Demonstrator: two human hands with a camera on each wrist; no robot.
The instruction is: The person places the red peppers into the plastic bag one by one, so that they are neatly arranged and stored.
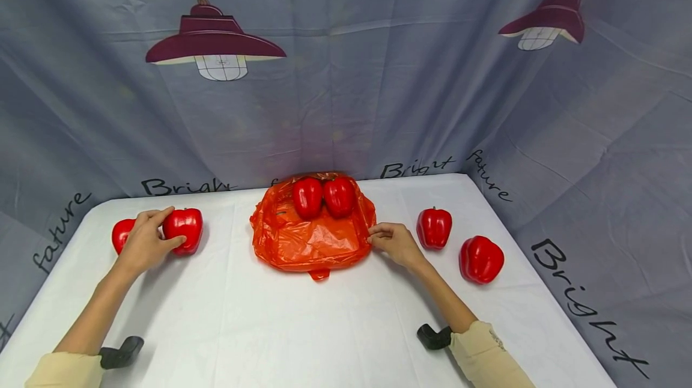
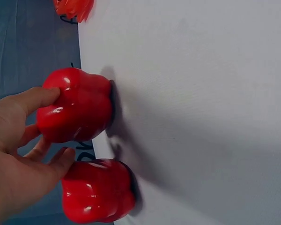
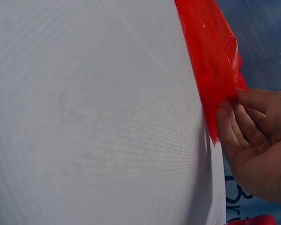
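Observation:
In the head view, my left hand is around a red bell pepper on the left of the table, thumb on its near side and fingers on the other. A second bell pepper lies beside it, close to the fingertips in the left wrist view. My right hand pinches the right rim of an orange-red plastic bag between thumb and fingers. The bag stands spread at the table's middle, its mouth facing up. Two bell peppers, a left one and a right one, lie inside at the back.
To the right of the bag, two more bell peppers, a farther one and a nearer one, stand on the white-covered table. A grey curtain printed with lamps and lettering hangs behind it.

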